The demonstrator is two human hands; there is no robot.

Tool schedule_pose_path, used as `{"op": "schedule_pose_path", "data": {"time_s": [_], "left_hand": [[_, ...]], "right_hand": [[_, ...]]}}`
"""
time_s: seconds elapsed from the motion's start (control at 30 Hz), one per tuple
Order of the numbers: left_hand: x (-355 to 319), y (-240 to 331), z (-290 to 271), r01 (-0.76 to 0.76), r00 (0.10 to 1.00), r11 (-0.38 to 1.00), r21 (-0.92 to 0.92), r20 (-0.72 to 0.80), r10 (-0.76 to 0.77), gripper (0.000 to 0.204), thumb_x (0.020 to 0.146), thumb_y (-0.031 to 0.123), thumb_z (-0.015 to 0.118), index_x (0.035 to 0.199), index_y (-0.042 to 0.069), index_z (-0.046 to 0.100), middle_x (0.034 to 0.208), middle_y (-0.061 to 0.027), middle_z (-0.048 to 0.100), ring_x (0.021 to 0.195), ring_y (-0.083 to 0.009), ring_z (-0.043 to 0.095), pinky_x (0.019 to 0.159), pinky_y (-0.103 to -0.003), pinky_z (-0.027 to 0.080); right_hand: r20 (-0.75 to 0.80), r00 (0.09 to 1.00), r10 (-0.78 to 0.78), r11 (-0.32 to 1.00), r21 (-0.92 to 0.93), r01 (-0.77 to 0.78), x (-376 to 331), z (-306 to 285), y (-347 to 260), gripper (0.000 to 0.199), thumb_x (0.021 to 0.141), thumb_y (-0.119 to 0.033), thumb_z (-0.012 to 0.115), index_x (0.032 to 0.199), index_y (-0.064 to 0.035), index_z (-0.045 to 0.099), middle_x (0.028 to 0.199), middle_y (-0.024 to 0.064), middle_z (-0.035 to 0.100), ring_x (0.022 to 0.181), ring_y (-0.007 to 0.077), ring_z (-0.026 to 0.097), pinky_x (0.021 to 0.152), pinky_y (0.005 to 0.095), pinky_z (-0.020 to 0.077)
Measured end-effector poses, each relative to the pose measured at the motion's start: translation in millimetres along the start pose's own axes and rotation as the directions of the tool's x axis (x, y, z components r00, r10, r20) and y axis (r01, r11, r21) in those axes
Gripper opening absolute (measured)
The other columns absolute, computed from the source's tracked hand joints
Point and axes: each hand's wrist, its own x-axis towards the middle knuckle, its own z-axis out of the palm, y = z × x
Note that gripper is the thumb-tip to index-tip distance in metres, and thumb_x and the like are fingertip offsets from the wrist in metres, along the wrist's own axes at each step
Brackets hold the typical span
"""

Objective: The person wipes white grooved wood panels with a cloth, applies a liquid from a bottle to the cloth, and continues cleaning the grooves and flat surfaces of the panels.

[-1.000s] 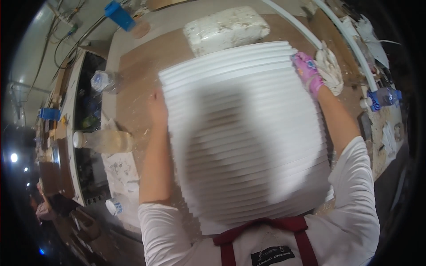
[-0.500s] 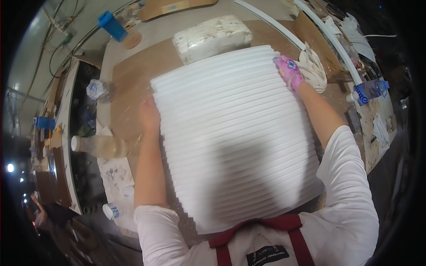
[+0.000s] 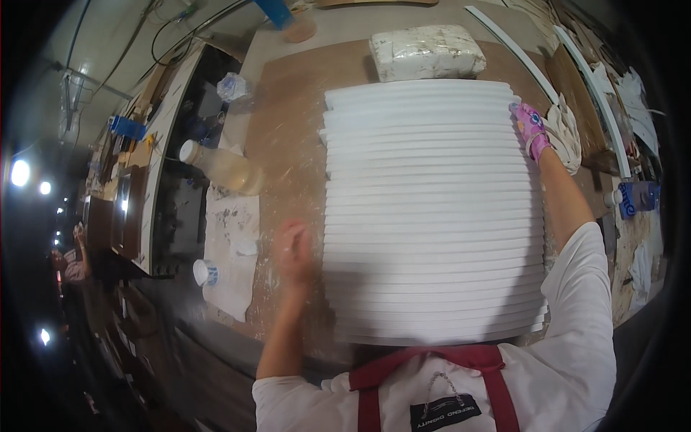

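White sheets or strips (image 3: 432, 216) lie before me in many overlapping rows, like a fanned stack; their material I cannot make out. In a pink floral glove, my right hand (image 3: 531, 131) rests against the stack's far right edge, fingers laid along it. My bare left hand (image 3: 294, 248) hovers to the left of the stack, apart from its edge and smeared by motion, so its fingers are unclear. Just beyond the far edge sits a plastic-wrapped white bundle (image 3: 428, 54) with brown smudges.
The brown work board (image 3: 284, 108) bears a jar of cloudy liquid (image 3: 230, 169) lying at left, near a crumpled clear bag (image 3: 234, 87) and a white cup (image 3: 205, 273). At right are a cloth (image 3: 563, 133), long white strips (image 3: 515, 50) and a blue-labelled bottle (image 3: 639, 199).
My left hand has come away from the stack's far left corner and moved nearer me. The rows' left edge now runs straighter. My view has shifted, while my right hand stays at the far right edge.
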Motion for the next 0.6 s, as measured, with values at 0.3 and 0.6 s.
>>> {"op": "schedule_pose_path", "data": {"time_s": [0.3,0.6], "left_hand": [[-16.8,-34.0,-165.8,0.279,0.956,0.907,0.317,-0.184,-0.229,0.008,0.089,0.010,0.060,0.090,0.003,0.062,0.089,-0.0084,0.061,0.080,-0.0228,0.058,0.072,-0.031,0.046],[11.0,-60.8,-121.7,-0.186,0.955,0.742,0.644,0.297,-0.019,0.041,0.072,0.013,0.073,0.112,0.012,0.063,0.110,-0.0040,0.060,0.106,-0.0268,0.054,0.083,-0.040,0.044]], "right_hand": [[0.083,0.968,-0.237,0.933,0.297,0.203,22.7,-65.0,36.2,0.043,0.095,-0.035,0.051,0.126,-0.0062,0.055,0.127,0.0061,0.056,0.115,0.0181,0.052,0.100,0.0324,0.0372],[0.152,0.819,-0.554,0.830,0.183,0.527,-134.3,8.7,-63.3,0.030,0.098,-0.028,0.049,0.115,-0.0062,0.060,0.103,0.0022,0.061,0.093,0.0125,0.056,0.085,0.0280,0.0455]]}}
